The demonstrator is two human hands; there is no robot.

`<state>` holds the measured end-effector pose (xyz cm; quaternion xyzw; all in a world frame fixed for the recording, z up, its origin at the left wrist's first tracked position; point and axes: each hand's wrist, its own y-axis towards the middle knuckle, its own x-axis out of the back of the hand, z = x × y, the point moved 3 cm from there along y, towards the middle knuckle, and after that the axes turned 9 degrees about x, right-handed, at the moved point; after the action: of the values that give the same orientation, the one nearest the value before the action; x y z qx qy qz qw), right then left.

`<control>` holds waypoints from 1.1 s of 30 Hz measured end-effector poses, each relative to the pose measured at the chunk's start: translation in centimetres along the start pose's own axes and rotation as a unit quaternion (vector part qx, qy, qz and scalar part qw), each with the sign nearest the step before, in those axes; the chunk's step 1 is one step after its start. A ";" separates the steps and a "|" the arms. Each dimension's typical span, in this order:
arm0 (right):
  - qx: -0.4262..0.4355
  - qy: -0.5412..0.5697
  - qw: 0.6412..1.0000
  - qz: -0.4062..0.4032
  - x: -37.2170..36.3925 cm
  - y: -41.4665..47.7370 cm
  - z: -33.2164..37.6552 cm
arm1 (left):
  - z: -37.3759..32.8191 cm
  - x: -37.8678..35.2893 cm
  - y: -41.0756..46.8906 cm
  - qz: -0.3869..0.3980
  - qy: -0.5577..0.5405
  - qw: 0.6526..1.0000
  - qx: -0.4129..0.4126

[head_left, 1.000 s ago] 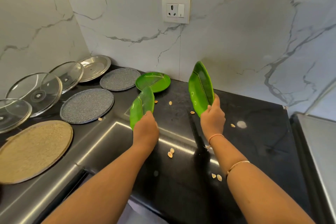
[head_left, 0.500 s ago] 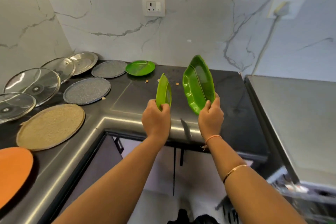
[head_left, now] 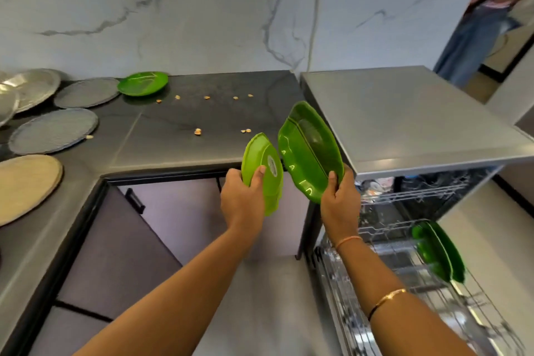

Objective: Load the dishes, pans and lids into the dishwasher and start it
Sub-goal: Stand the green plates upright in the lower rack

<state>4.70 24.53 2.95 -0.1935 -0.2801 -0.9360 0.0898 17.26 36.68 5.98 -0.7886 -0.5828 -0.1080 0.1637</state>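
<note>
left hand (head_left: 242,196) grasps small green plate (head_left: 261,165) by its rim | right hand (head_left: 339,199) grasps large green plate (head_left: 310,147) | both held on edge, likely for slotting upright into dishwasher rack (head_left: 390,257)

Single head-worn view, forward and down, near counter (head_left: 202,115) and dishwasher (head_left: 404,113).

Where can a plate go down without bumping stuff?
The dishwasher top is bare. The black counter between it and the green plate at the wall holds only crumbs. The left corner is crowded with grey plates and steel dishes.
</note>
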 end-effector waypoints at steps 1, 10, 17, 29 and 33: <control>-0.005 -0.013 1.000 -0.003 1.1 -0.5 -0.8 | 0.0 -0.8 -1.0 0.012 0.001 1.000 -0.001; -0.048 -0.078 0.995 0.035 13.6 -3.5 -9.1 | 2.3 -10.6 -12.8 0.103 0.049 0.993 0.039; -0.078 -0.170 0.974 0.130 24.5 -5.1 -17.9 | 6.4 -19.9 -22.6 0.159 0.099 0.973 0.134; -0.271 -0.222 0.918 0.186 29.4 -5.0 -29.2 | 10.4 -29.2 -25.4 0.244 0.013 0.896 0.372; -0.334 -0.213 0.897 0.195 28.3 -3.7 -31.8 | 9.6 -31.9 -23.9 0.296 -0.014 0.850 0.436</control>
<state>-31.96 8.07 -11.63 -0.4575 0.0801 -0.8747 0.1386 -15.21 18.55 -11.25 -0.7727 -0.3112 0.2215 0.5070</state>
